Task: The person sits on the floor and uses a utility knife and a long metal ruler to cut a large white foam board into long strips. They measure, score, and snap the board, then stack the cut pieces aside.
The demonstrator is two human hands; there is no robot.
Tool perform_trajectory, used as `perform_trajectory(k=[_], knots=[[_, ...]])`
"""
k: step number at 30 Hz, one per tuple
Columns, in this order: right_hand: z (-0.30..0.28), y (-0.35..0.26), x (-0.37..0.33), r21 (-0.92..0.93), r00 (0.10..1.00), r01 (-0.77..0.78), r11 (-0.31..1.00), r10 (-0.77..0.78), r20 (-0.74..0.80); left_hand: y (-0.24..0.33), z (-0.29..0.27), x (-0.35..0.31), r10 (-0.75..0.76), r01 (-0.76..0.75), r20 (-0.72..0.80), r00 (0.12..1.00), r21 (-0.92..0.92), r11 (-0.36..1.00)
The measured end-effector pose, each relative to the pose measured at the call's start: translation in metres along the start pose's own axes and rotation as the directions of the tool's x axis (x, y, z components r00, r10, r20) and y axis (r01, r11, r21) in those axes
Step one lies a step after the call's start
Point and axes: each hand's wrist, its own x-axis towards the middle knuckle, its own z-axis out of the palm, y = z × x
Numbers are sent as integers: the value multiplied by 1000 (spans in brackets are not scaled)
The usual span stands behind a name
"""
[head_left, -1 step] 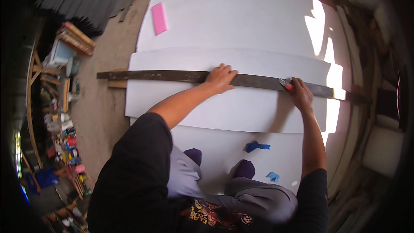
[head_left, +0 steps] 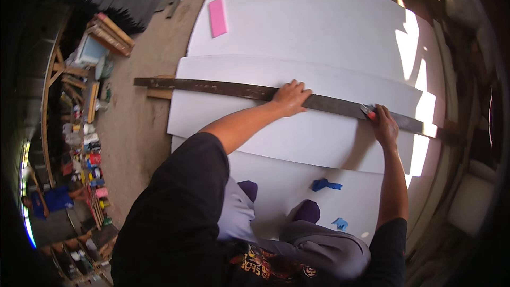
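Note:
A long dark flat bar (head_left: 228, 88) lies across a white sheet (head_left: 265, 135), running left to right in front of me. My left hand (head_left: 291, 99) presses on the bar near its middle, fingers spread over its far edge. In my right hand (head_left: 386, 127) is a red-handled utility knife (head_left: 371, 115), its pale metal front end at the bar's near side. Whether the blade touches the sheet cannot be made out. The bar's left end sticks out past the sheet, over a wooden piece (head_left: 160, 93).
A larger white sheet (head_left: 319, 16) lies beyond, with a pink block (head_left: 218, 17) on it. Blue scraps (head_left: 326, 184) and a light-blue scrap (head_left: 340, 224) lie near my feet. Boards (head_left: 111, 34) and cluttered shelves stand left, beside a person in blue (head_left: 52, 202).
The whole view has shifted and turned slightly, so everything sits further right. Both hands keep about the same places along the bar.

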Motion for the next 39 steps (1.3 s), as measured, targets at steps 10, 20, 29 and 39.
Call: perform_trajectory(k=[10, 20, 29, 39], knots=[[10, -6, 0, -71, 983, 122, 990, -131, -129, -1, 19, -19, -48, 48, 15, 999, -21, 999], [33, 15, -131, 13, 998, 58, 998, -58, 32, -14, 22, -191, 212, -266, 246, 946, 213, 940], [15, 32, -180, -141, 975, 220, 965, -215, 48, -6, 53, -224, -22, -69, 271, 962, 323, 944], [23, 20, -191, -212, 964, 200, 957, -231, -132, -12, 48, -230, -11, -66, 281, 960, 261, 963]])
